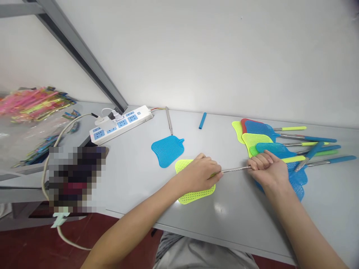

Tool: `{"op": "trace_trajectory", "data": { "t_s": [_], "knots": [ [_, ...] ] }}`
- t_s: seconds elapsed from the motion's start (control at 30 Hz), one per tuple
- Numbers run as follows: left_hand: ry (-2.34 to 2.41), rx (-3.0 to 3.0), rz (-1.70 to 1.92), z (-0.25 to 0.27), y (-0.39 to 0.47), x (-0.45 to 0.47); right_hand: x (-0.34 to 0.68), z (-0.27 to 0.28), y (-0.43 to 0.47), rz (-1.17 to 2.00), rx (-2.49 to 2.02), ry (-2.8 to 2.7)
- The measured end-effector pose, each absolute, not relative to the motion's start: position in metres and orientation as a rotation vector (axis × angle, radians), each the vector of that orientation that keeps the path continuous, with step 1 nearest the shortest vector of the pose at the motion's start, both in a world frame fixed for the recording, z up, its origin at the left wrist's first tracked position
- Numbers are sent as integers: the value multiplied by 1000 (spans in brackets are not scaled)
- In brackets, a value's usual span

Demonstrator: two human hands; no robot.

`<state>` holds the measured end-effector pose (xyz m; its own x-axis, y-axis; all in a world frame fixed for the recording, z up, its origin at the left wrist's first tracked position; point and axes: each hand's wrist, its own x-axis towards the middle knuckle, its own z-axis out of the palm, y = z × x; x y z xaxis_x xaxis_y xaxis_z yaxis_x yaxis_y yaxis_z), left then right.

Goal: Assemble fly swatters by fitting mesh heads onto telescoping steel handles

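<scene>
Left hand (202, 171) clasping yellow swatter (196, 196), right hand (267, 170) clenched round its rod (235, 169); blue paddle (167, 151) nearby

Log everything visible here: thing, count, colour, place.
Held swatter: 1, yellow-green, centre front
Swatter head: 1, blue, left of centre
Rod: 1, silver, back left
Tube: 1, blue, back centre
Piled swatters: several, blue, yellow-green, green, red; right
Power strip: 1, white, back left
Cables: 2+, whitish, left
Bagged items: many, mixed colours, far left
Pixelated area: 1, dark, contents hidden, left
Tabletop: 1, grey, across the middle
Metal frame: 1, grey, upper left
Wall: 1, white, background
Floor: 1, red, bottom left
Lap: 1, grey-clothed, bottom centre
Left hand: 1, bare, on held swatter
Right hand: 1, bare, on its shaft
</scene>
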<state>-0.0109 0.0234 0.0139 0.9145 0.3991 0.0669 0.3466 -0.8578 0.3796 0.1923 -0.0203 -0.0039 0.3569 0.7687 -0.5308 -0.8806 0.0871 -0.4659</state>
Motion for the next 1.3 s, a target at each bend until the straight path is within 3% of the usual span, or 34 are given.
{"op": "trace_trajectory", "data": {
  "t_s": [1.3],
  "knots": [
    [637, 2654, 247, -5, 17, -9, 160, -7, -23, 1332, -709, 213]
  ]
}}
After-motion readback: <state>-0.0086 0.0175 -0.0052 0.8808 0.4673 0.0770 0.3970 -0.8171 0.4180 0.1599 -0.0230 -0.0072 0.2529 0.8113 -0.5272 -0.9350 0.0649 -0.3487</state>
